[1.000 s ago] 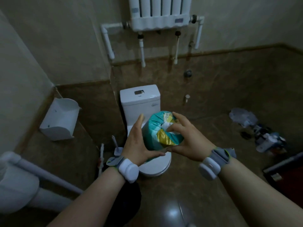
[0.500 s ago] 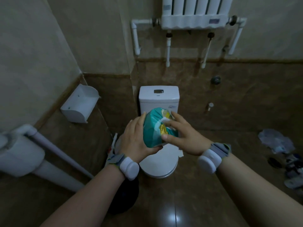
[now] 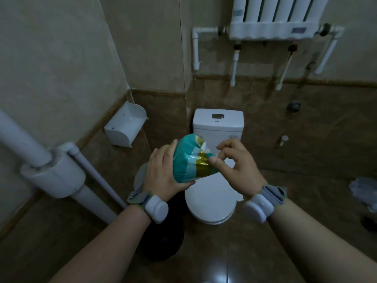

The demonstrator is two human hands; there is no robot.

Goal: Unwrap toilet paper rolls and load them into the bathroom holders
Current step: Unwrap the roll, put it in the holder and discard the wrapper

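A toilet paper roll in a teal, white and gold plastic wrapper (image 3: 190,160) is held in front of me above the toilet. My left hand (image 3: 163,172) cups its left side and underside. My right hand (image 3: 234,166) pinches the wrapper at the roll's right end with thumb and forefinger, where white paper shows through a tear. A white wall holder (image 3: 125,127) with its lid open hangs on the left wall, empty as far as I can see.
A white toilet (image 3: 214,193) with closed lid stands below my hands, its tank (image 3: 218,123) behind. A black bin (image 3: 163,242) sits left of it. White pipes (image 3: 53,170) run along the left wall. A radiator (image 3: 273,17) hangs above. Crumpled wrapping (image 3: 365,190) lies on the floor, right.
My view has swung left and closer, so the wall holder sits nearer the centre. My right hand shifted from covering the roll's end to pinching the wrapper at its edge.
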